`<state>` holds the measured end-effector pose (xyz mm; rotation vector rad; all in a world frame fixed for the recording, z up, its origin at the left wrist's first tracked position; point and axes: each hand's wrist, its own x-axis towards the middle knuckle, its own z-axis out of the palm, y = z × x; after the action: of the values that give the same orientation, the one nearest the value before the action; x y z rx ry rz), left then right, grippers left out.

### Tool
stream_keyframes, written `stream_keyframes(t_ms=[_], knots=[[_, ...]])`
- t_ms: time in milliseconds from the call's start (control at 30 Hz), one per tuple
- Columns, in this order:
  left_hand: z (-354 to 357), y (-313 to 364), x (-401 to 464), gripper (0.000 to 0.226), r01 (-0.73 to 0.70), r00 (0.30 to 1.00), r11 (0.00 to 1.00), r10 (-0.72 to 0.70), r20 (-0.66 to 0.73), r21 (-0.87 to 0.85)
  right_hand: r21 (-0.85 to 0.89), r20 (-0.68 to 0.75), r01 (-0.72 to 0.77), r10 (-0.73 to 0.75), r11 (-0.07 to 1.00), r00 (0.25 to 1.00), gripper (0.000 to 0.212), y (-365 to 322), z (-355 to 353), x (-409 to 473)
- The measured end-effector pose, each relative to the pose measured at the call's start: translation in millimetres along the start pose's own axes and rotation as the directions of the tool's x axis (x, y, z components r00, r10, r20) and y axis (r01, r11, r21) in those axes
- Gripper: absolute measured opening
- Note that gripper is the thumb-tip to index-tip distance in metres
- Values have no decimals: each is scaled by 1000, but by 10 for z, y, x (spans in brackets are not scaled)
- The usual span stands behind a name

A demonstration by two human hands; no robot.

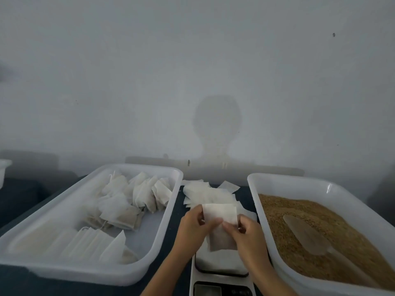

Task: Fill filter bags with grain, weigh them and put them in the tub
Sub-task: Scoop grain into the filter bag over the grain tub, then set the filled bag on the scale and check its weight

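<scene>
Both hands meet over the scale (221, 272), which sits on the dark surface (19, 199) at the bottom centre of the view, and both are clamped on one filter bag (221, 227). The left hand (192, 228) pinches the bag's upper left edge between thumb and fingers; the right hand (245, 236) pinches its upper right side, fingers curled over the paper. The two hands are close together, their fingertips almost touching at the bag's middle. The bag hangs upright just above the scale's white platform: its top part is a plain white flap, its lower part looks darker and fuller, and its bottom edge reaches down to the platform, though contact cannot be judged. The scale's display at the very bottom is too dim to read.

Behind the scale, farther from the person, lies a loose pile of empty filter bags (205, 194) on the surface, flat and overlapping.

Left of the scale stands a white tub (171, 221). Inside it filled bags (128, 201) are heaped toward the far end, some with strings showing, and a neat row of bags (89, 242) leans together at the near end.

Right of the scale stands a second white tub (265, 221) holding brown grain (284, 210) nearly across its whole floor. A translucent scoop (305, 236) lies on the grain, blade toward the far end and handle pointing to the near right corner.

A pale wall (192, 71) rises behind everything, with a rounded shadow on it directly beyond the scale
</scene>
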<state>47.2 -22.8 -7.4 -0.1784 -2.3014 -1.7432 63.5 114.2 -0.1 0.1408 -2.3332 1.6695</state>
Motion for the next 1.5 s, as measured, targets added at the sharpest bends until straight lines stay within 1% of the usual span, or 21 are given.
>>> stream_keyframes(t_ms=[33, 100, 167, 267, 367, 467, 533, 600, 633, 700, 733, 800, 867, 933, 1100, 1233, 1333, 1500], knots=[[-1, -58, -6, 14, 9, 1000, 999, -8, -19, 49, -16, -16, 9, -9, 1000, 1000, 29, 50, 29, 3], [1, -143, 10, 9, 30, 999, 995, -25, -45, 98, -55, -15, 11, -12, 998, 1000, 31, 135, 68, 15], [19, -179, 48, 12, 41, 999, 989, -38, -24, 141, -104, -13, 31, -32, 994, 999, 36, 228, 80, 39], [84, -255, 102, 20, 35, 999, 965, -36, -1, 261, -145, -21, 47, -50, 988, 999, 40, 354, 81, 90], [154, -361, 100, 22, -12, 1000, 942, 20, -18, 336, -190, -2, 46, -47, 981, 999, 35, 490, 85, 132], [188, -439, 78, 16, -84, 989, 914, 127, -82, 396, -284, 26, 67, -62, 956, 998, 28, 594, 61, 147], [184, -472, 85, 11, -127, 976, 900, 189, -109, 417, -304, 38, 135, -130, 943, 991, 23, 630, 31, 156], [170, -496, 103, 12, -143, 971, 894, 211, -117, 424, -267, 28, 205, -205, 941, 978, 22, 650, -6, 175], [158, -507, 110, 13, -143, 970, 900, 211, -122, 413, -241, 18, 224, -226, 945, 974, 22, 667, -25, 191], [122, -520, 107, 13, -137, 968, 927, 200, -151, 349, -165, 5, 199, -201, 966, 980, 9, 708, -64, 209], [97, -532, 98, 13, -133, 966, 943, 192, -173, 305, -120, 2, 160, -160, 980, 987, 9, 729, -83, 209], [34, -567, 83, 11, -99, 966, 978, 139, -218, 185, -12, -2, 87, -87, 996, 996, 17, 789, -110, 202], [-28, -603, 54, 8, -52, 968, 995, 70, -243, 83, 50, -10, 68, -68, 996, 998, 21, 813, -113, 169], [-63, -642, 16, 6, -25, 961, 999, 34, -276, 34, 95, -15, 52, -51, 994, 999, 23, 837, -100, 147], [-106, -723, -13, 6, 16, 942, 1000, -9, -334, 19, 202, -24, -3, 8, 979, 1000, 25, 873, -99, 134], [-129, -704, -5, 11, -5, 932, 1000, 4, -363, 1, 227, -23, -3, 9, 974, 1000, 21, 889, -90, 134], [-130, -707, -12, 13, -5, 933, 1000, 3, -359, -4, 247, -23, -7, 13, 969, 1000, 21, 891, -88, 134], [-133, -709, -8, 14, 6, 939, 1000, -5, -344, 2, 231, -15, 9, -5, 973, 1000, 20, 874, -88, 134]])
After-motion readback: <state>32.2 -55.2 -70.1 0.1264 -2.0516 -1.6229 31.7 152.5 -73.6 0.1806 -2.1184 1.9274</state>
